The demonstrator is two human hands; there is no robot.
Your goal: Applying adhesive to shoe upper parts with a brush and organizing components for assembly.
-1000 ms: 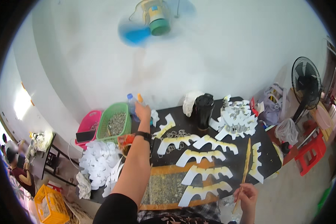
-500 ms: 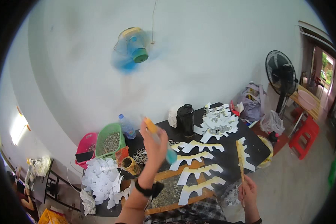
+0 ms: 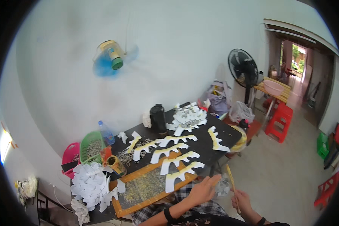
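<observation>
My right hand (image 3: 242, 202) is closed round the lower end of a narrow wooden stick (image 3: 230, 179), which stands upright with yellow on its upper part. My left hand (image 3: 202, 191) hovers beside it, over my lap, fingers stretched out; I see nothing in it. Several white arched cut-outs (image 3: 182, 175) with yellowish scalloped edges lie in a staggered row over a wood-framed board (image 3: 147, 188) and the black table. Another scalloped cut-out (image 3: 216, 139) lies alone at the right. Near the board's left corner, an open tin (image 3: 115, 165) has yellow smears on it.
Loose white cut-outs (image 3: 92, 184) are heaped at the table's left, beside a green basket (image 3: 92, 147) of small metal parts and a pink basket (image 3: 69, 160). Behind stand a water bottle (image 3: 106, 132) and black flask (image 3: 158, 118). A red stool (image 3: 279, 122) stands right.
My left hand has come down from above the table towards the stick. The blurred orange-and-teal thing at it no longer shows. My view has turned right; my right hand still holds the stick.
</observation>
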